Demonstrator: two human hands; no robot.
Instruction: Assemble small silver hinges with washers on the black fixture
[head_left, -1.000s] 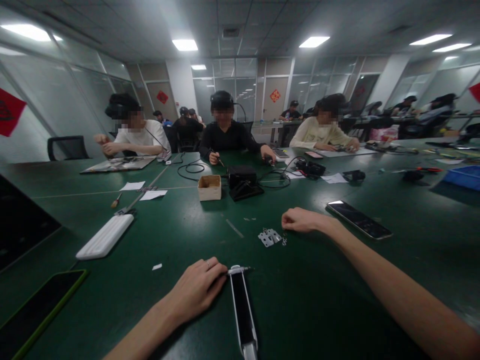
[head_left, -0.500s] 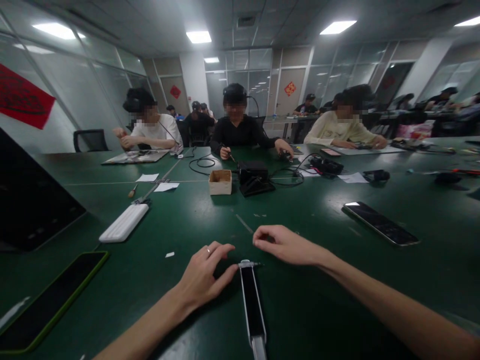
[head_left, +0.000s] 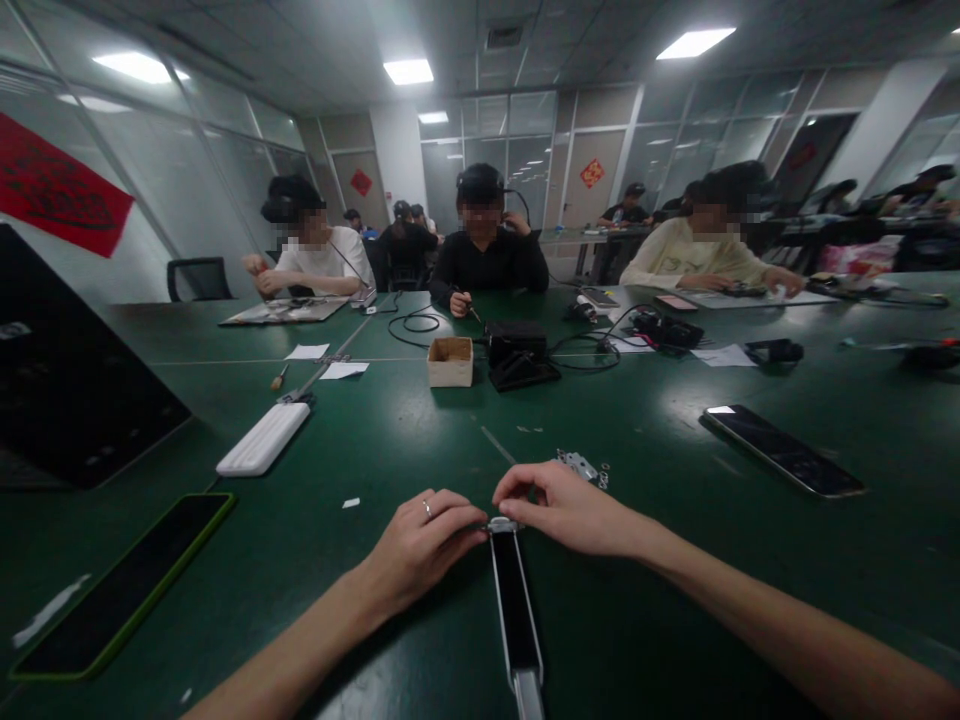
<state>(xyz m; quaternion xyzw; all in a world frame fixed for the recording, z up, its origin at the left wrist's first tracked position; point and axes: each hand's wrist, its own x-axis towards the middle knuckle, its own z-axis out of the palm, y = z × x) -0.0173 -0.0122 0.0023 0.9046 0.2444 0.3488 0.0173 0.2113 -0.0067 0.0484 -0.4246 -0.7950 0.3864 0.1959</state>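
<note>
A long narrow bar-shaped thing (head_left: 517, 605) with a silver-white frame and a black inner face lies on the table, its length pointing away from me. At its far end sits a small light metal end piece (head_left: 504, 524). My left hand (head_left: 424, 545), with a ring on one finger, has its thumb and fingers closed at the left side of that end piece; the fingers hide what is between them. On the other side, my right hand (head_left: 566, 505) curls its fingers in a pinch just above the right of the end piece. Whatever it holds is too small to tell.
Behind my right hand lie loose small metal parts (head_left: 577, 464). A green-edged phone (head_left: 127, 585), a white power-strip-like block (head_left: 264, 440) and a dark screen (head_left: 67, 380) are at left. Another phone (head_left: 784, 450) lies right. A small box (head_left: 450, 364) stands ahead; several people sit opposite.
My left hand has closed its fingers at the end piece. My right hand has come down and nearer to it, uncovering the loose metal parts. The view has shifted slightly.
</note>
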